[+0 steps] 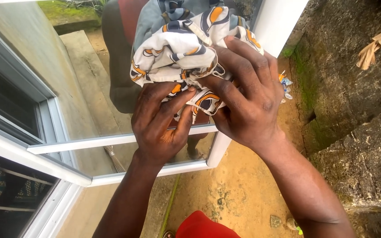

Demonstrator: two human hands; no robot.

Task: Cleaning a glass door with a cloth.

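Head view: both hands bunch a crumpled white cotton cloth printed with orange and dark-blue shapes (186,44), pressed against the glass pane of an open white-framed window sash (111,141). Left hand (162,121) grip: clenched on the cloth's lower edge, fingers curled up into the folds, thumb side under the wad. Right hand (248,92) grip: grasping the same cloth from the right and above, fingers spread across the bundle, a loose tail of fabric hanging just below the fingertips. Cloth sits directly above and between the two grips, touching the glass behind it. Judgement: soft, light, limp, no stiffness; it deforms under any pinch and won't break, but loose corners will slip out, so best held as a gathered wad in the palm, not by an edge. Below the grips: sandy ground (243,185) and a red rounded object (201,227) at the bottom edge. Right of the right grip: a rough mossy stone wall (345,88). Left of the left grip: a grey plastered wall (36,57).
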